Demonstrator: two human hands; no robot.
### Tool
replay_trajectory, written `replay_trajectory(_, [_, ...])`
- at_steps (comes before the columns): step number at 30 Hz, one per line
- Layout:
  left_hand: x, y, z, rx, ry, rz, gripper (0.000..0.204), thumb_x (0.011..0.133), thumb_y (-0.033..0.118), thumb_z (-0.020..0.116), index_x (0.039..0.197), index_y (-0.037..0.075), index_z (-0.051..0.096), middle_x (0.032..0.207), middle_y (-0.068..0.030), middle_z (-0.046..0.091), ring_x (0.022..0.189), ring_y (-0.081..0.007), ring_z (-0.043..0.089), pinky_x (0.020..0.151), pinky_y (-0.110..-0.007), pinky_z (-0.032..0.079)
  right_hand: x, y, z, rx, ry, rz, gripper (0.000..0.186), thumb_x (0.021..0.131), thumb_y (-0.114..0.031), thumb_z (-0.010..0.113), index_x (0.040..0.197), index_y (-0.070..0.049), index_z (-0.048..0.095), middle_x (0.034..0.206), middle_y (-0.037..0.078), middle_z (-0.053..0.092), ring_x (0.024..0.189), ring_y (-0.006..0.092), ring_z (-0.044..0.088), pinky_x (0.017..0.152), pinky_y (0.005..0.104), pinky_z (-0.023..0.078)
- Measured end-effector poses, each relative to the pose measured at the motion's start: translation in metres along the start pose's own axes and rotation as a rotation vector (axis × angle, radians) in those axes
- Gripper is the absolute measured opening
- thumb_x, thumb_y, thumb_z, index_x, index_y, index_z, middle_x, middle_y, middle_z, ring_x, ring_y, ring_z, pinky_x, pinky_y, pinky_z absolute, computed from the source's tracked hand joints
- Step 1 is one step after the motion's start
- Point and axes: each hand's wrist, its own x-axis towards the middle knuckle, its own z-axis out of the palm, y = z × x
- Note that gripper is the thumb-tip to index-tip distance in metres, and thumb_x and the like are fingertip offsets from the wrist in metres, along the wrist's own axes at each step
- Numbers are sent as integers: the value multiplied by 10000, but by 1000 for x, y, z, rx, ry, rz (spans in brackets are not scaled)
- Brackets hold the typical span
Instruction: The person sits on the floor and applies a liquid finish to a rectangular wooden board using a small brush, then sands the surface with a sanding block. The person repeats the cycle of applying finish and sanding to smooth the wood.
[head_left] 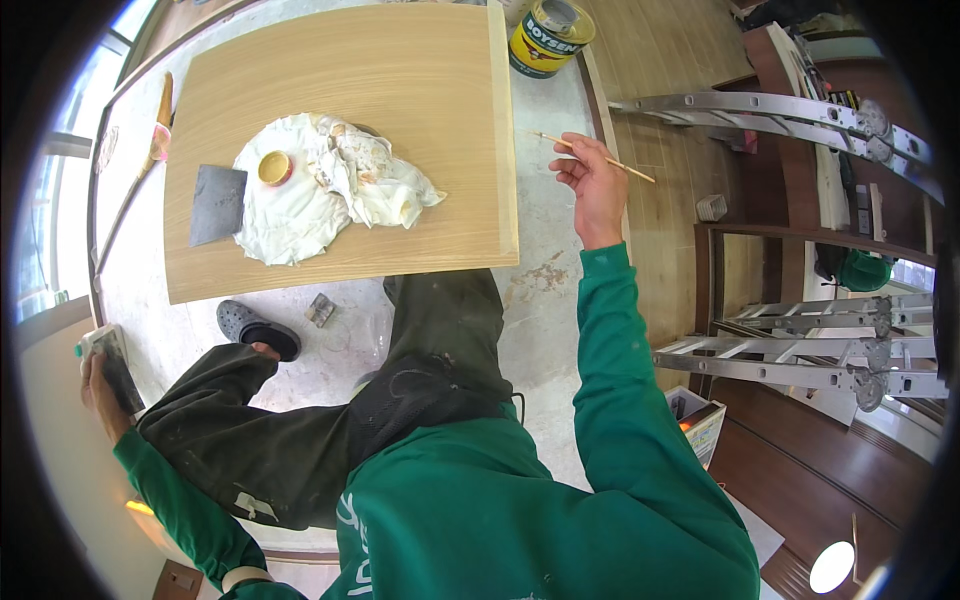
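My right hand (592, 185) holds a thin wooden-handled brush (637, 172) by the right edge of a light wood-grain board (340, 60). At the lower left, my left hand (100, 395) grips a boxy container (118, 365) with a pale top, dark side and green cap. On the board lie crumpled, stained white cloths (380, 190), a small open round tub (275, 169) with yellowish contents and a dark grey sandpaper-like sheet (217, 205). My legs are below the board, one foot in a grey clog (262, 325).
A yellow-labelled can (545, 45) stands beyond the board's top right corner. A long stick (150, 155) lies along the left. Aluminium ladders (760, 365), dark wooden shelving (820, 180) and a white box (700, 420) are at the right. A window is at the far left.
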Motion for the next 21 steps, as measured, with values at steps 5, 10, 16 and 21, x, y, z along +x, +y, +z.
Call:
replay_trajectory(5, [-19, 20, 19, 36, 98, 30, 402, 963, 231, 640, 1276, -17, 684, 1149, -88, 702, 1031, -175, 641, 925, -290, 497, -4, 2, -1, -36, -4, 23, 285, 974, -156, 580, 1178, 10, 691, 999, 108, 739, 794, 171, 704, 708, 272, 526])
replay_trajectory(10, [-33, 27, 23, 50, 115, 127, 418, 966, 251, 644, 1289, -12, 678, 1170, -105, 691, 1072, -194, 632, 965, -307, 478, -41, -22, -9, 38, -2, -7, 306, 974, -156, 556, 1186, 29, 676, 1019, 123, 741, 805, 177, 704, 708, 274, 523])
replay_trajectory(16, [-68, 77, 74, 208, 197, 242, 408, 922, 240, 696, 1220, -39, 709, 1098, -82, 716, 1025, -185, 632, 938, -299, 472, -76, -91, 63, 4, -277, -228, 293, 990, -167, 523, 1155, 37, 655, 1033, 142, 739, 831, 188, 699, 739, 298, 536])
replay_trajectory(21, [-79, 87, 82, -142, 80, 258, 338, 920, 165, 700, 1192, -36, 715, 1000, -82, 729, 850, -123, 669, 790, -245, 533, -79, -86, 190, -322, -541, -368, 161, 971, -112, 636, 1043, 14, 708, 948, 105, 757, 818, 119, 668, 726, 274, 510])
